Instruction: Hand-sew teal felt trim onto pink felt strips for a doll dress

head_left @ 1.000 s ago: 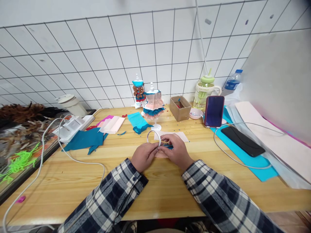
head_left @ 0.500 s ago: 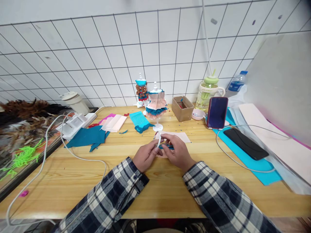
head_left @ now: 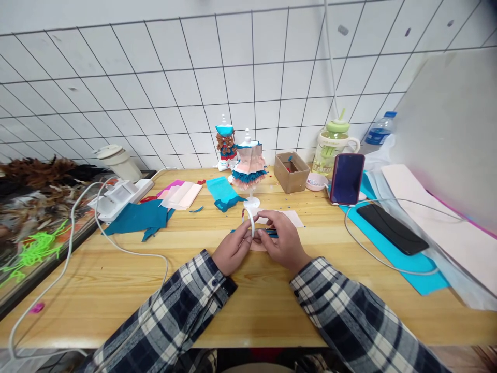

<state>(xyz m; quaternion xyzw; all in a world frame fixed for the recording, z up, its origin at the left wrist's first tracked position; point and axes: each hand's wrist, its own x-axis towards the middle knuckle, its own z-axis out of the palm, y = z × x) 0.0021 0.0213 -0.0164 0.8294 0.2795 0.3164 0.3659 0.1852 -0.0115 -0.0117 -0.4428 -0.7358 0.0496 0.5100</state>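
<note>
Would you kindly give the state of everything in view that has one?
White ring: on edge
Left hand: closed on the ring
Right hand: fingers bent, grip unclear
Front dress stand: upright, dressed
Rear dress stand: upright, dressed
Cardboard box: open
Pink bowl: open
Drinking jug: lidded
Water bottle: capped
Upright phone: screen dark
Black device: lying flat
White cup: lidded
Power strip: power unclear
</note>
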